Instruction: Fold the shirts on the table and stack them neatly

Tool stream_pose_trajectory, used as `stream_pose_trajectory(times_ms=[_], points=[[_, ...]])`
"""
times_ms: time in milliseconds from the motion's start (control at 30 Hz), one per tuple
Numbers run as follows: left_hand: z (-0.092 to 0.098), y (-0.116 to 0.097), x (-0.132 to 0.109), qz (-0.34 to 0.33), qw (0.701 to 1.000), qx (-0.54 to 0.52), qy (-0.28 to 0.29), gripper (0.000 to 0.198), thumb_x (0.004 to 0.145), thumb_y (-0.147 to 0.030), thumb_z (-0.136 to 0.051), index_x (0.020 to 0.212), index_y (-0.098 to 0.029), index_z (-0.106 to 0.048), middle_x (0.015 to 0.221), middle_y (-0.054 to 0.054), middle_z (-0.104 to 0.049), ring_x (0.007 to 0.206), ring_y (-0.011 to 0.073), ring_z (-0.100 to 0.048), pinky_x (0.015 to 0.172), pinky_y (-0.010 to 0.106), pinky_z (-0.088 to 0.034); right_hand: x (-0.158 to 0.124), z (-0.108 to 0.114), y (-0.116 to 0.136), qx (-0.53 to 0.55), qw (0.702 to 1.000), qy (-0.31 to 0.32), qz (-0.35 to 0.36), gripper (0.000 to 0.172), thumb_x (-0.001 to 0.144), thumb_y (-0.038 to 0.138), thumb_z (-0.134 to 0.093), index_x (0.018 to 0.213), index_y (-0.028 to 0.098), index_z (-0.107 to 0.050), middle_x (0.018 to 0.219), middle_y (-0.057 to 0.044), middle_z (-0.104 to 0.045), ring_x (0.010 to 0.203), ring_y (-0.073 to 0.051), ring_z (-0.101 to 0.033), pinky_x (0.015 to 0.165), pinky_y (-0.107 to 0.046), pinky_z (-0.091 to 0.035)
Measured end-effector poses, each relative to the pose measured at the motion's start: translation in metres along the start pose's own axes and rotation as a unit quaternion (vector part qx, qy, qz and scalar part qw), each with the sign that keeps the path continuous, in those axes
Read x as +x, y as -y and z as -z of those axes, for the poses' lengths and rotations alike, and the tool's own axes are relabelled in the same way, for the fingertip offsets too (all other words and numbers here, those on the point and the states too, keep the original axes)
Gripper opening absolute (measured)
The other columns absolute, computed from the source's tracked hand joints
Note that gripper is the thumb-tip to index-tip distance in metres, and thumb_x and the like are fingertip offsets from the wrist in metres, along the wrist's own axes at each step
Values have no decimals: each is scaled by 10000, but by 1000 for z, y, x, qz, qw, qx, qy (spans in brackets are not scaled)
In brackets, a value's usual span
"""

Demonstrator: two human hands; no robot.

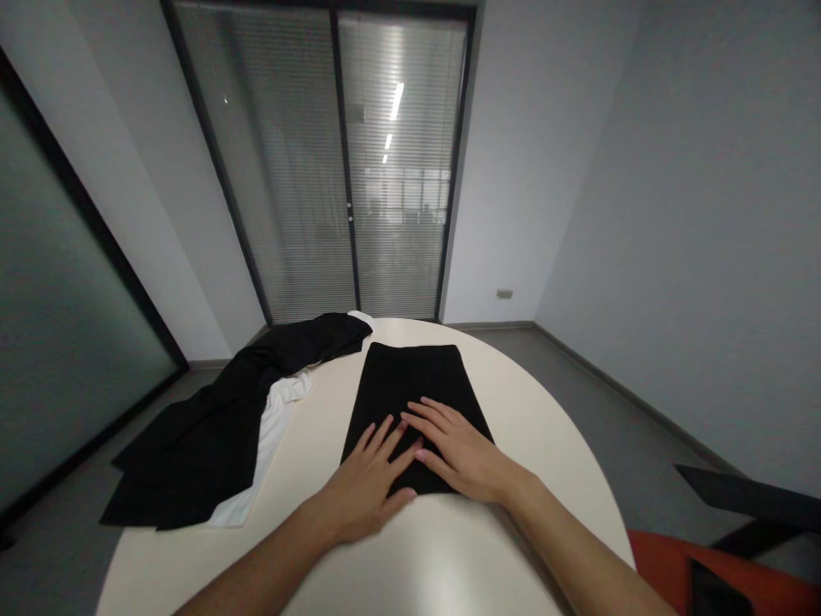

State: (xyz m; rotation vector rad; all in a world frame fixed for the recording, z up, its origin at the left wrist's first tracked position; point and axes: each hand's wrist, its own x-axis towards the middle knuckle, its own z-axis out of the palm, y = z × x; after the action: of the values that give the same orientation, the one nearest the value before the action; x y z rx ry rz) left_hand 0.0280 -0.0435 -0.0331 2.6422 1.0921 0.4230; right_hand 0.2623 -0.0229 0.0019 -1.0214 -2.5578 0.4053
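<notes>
A piece of black cloth (pixel 416 372), folded into a neat rectangle, lies flat on the round white table (pixel 539 428). My left hand (pixel 372 479) rests on its near left part, palm down with fingers spread. My right hand (pixel 458 453) lies flat across its near right part, fingers stretched toward the left. The fingertips of both hands meet or overlap near the middle of the cloth. Neither hand grips anything. Parts of the near edge of the cloth are hidden under the hands.
Black garments (pixel 205 428) lie loosely along the table's left side, hanging over its edge, with a white garment (pixel 269 436) partly beneath them. At the lower right stands a red chair (pixel 654 560) with a black armrest (pixel 750 496); a dark phone-like object (pixel 715 590) lies on its seat.
</notes>
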Motion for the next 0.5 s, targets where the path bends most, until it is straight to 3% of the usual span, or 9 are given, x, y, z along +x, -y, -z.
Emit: stream_pose_trajectory(times_ms=[167,333,433,500], points=[[-5,6,-5,11,999,-6,32,718,942,-512,-545,1571,-357,-235,1661,41,-149,1527,352,-62,1211,601,-123,-3,-22,-11,12,992,102,-73,680,999,597,-355,1592,304,-199,1656,-62,-184,1531,-314,-77,1216,-586,-92],[-3,3,-5,11,999,-12,36,736,950,-515,-516,1584,-303,-208,1662,69,-137,1528,348,-60,1213,593,-101,-4,-22,-13,21,991,100,-83,724,993,588,-369,1596,228,-194,1652,-103,-190,1533,-306,-65,1224,-556,-84],[10,3,-6,-3,999,-23,39,717,917,-452,-578,1553,-266,-304,1643,83,-234,1519,328,-163,1217,538,-164,-7,-13,-14,34,994,78,-72,810,878,633,-564,1503,161,-356,1615,-171,-272,1510,-335,-169,1207,-548,-157],[23,5,-7,-16,999,-16,44,596,872,-352,-634,1439,-270,-472,1581,75,-380,1448,309,-348,1180,473,-281,-9,-5,-15,25,996,66,-47,789,713,644,-732,1316,177,-529,1563,-172,-354,1449,-364,-287,1161,-522,-262]])
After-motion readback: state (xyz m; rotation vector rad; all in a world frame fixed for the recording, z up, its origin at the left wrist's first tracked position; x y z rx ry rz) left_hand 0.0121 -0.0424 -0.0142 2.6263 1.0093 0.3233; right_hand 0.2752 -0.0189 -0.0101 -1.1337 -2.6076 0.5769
